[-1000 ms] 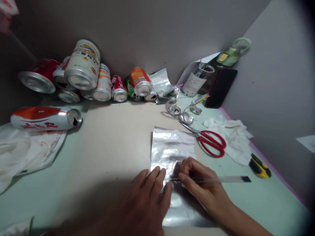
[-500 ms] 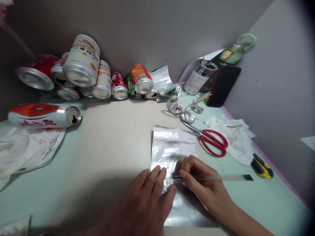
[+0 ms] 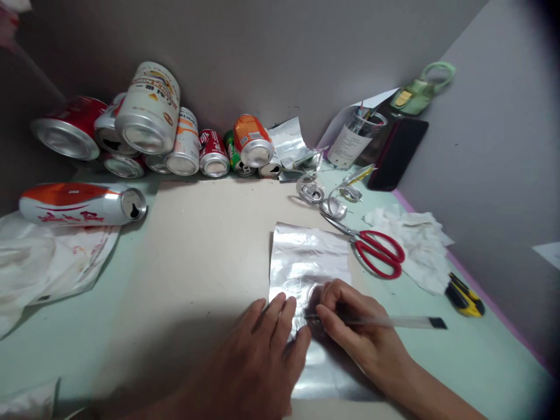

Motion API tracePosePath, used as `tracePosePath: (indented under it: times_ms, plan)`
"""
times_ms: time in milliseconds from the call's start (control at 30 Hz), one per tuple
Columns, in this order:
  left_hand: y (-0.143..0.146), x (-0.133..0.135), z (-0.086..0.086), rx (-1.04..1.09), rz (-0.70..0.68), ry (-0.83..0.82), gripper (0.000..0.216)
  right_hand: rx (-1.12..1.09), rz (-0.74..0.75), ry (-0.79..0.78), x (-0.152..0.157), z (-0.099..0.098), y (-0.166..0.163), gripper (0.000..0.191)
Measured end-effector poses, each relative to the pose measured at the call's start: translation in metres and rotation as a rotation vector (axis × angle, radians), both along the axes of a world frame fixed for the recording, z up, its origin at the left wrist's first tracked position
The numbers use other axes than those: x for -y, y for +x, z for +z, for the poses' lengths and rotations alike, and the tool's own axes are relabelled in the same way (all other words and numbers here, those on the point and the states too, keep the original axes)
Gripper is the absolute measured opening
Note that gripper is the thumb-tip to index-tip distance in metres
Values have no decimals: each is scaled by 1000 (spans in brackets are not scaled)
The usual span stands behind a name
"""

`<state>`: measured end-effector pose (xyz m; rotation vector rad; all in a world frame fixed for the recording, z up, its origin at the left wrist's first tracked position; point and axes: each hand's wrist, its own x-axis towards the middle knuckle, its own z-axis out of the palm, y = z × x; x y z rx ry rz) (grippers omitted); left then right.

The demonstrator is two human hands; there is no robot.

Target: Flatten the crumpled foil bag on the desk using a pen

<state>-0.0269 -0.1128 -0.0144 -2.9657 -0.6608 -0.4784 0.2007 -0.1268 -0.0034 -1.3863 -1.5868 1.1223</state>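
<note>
A thin, crinkled sheet of shiny metal (image 3: 308,262) lay flat on a matte tan board (image 3: 205,245), near the front edge of the pale green table (image 3: 472,361). The left hand (image 3: 262,350) rested palm down with its fingers spread and flat, pressing the near left part of the sheet and gripping nothing. The right hand (image 3: 359,326) was closed in a pinch around a slim clear-barrelled pen (image 3: 385,321) with a black cap, its tip touching the sheet just beside the left fingertips.

Just beyond the sheet's right corner lay scissors (image 3: 376,251) with smooth red loop handles, blades pointing toward round cut can tops (image 3: 321,198). To their right sat a heap of soft, wrinkled white tissue (image 3: 415,239), and past it a yellow and black utility knife (image 3: 464,296).

Along the grey wall a row of cylindrical drink cans (image 3: 184,146) lay on their sides, silver bottoms facing out, some stacked. A tall red and white can (image 3: 79,204) lay apart on the left, beside a filmy white plastic bag (image 3: 44,262). In the far right corner stood a clear jar of pens (image 3: 354,140), a dark phone (image 3: 398,154) leaning on the wall, and a pale green object with a ring handle (image 3: 420,90).
</note>
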Motion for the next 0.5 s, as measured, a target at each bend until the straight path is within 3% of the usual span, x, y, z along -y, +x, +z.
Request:
tracePosePath:
  times_ms: [500]
  plan:
    - [1, -1, 1, 43, 14, 52, 37, 9, -24, 4, 0, 0, 0, 27]
